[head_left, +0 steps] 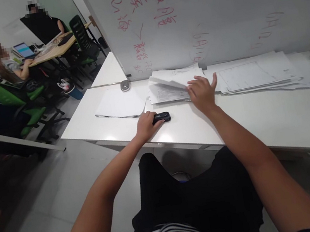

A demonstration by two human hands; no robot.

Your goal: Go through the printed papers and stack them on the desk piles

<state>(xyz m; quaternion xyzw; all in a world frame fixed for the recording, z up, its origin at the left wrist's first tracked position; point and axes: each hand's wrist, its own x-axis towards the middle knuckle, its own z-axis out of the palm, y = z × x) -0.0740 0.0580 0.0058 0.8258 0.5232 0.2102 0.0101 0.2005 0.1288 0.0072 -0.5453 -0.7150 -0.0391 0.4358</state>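
Observation:
My left hand point(146, 126) is closed round a black stapler point(163, 117) that lies near the front edge of the white desk. At the middle paper stack point(166, 96), my right hand point(202, 92) pinches the edge of a lifted sheet point(167, 80), with some fingers spread. That sheet curls up, and printed lines show on the page beneath it. To the right, close to my right hand, lies a wider pile of papers point(251, 73) with uneven edges. Left of the stapler sits a thinner stack of blank-looking paper point(122, 102).
A grey-white rounded object point(124, 85) sits behind the left stack. The whiteboard point(233, 13) with red writing rises along the desk's point(278, 116) back edge. Two people sit at a wooden table point(57, 49) at far left, near green chairs point(1, 93) and a blue bin point(74, 92).

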